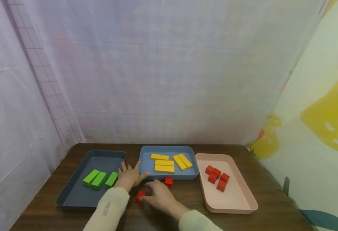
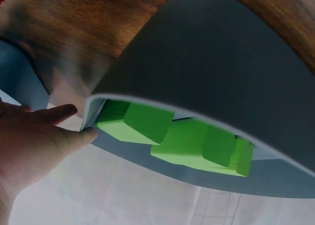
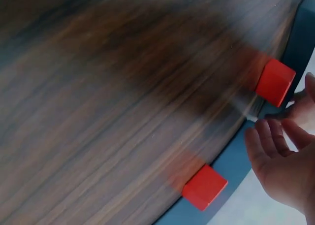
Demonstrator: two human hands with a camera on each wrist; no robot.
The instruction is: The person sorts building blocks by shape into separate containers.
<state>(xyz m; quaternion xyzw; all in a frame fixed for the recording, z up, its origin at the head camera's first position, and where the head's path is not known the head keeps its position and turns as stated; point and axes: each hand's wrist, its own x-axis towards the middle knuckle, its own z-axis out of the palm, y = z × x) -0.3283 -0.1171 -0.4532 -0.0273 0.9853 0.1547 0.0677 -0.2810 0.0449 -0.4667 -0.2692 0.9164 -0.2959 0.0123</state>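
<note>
Tabletop red cube (image 1: pixel 140 196) beside right grip (image 1: pixel 160 198)

My two bare hands, left hand (image 1: pixel 129 178) and right hand (image 1: pixel 160 197), emerge from cream long sleeves; small grey lettering marks the left cuff (image 1: pixel 106 208).

Four yellow blocks (image 1: pixel 169 162) lie in a blue tray (image 1: pixel 144 160) at the middle of a dark wooden table (image 1: pixel 272 205). To its right, a pink tray (image 1: pixel 238 205) holds a cluster of red cubes (image 1: pixel 216 177). White sheeting (image 1: pixel 169 70) hangs behind, a fruit-print cloth (image 1: pixel 324 122) alongside.
</note>
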